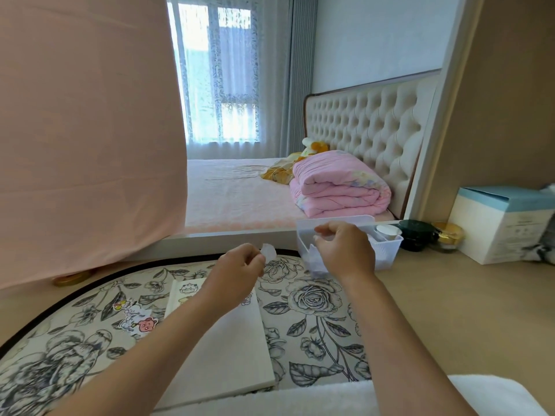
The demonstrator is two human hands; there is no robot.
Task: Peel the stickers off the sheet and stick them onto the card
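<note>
The white and blue box (504, 229) at the right edge has small print on its side, too small to read. No other words can be made out.

In the middle of the frame, the left hand (240, 270) has its fingers curled and pinches a small white piece (268, 251) between thumb and finger. Just to the right, the right hand (345, 250) is curled too, and holds a crumpled whitish sheet (315, 261) that hangs down under it. The two hands are near each other but apart.

The white card (234, 346) lies flat in the lower middle, on a round flower mat (312, 301) with black and white roses. The left arm crosses over the card and hides part of it. A few small stickers (188, 288) show at the card's top left corner. More cartoon stickers (136, 321) lie on the mat, left of the card.

A white plastic basket (389, 250) stands behind the right hand, which hides part of it. Right of the basket are a dark jar (416, 235) and a gold jar (448, 235), then the box.

A big pink cloth (90, 130) fills the upper left. Further back are a folded pink quilt (339, 187), a padded headboard (369, 130) and a window (219, 85) with a lace curtain. A white towel (330, 397) is at the bottom edge.
</note>
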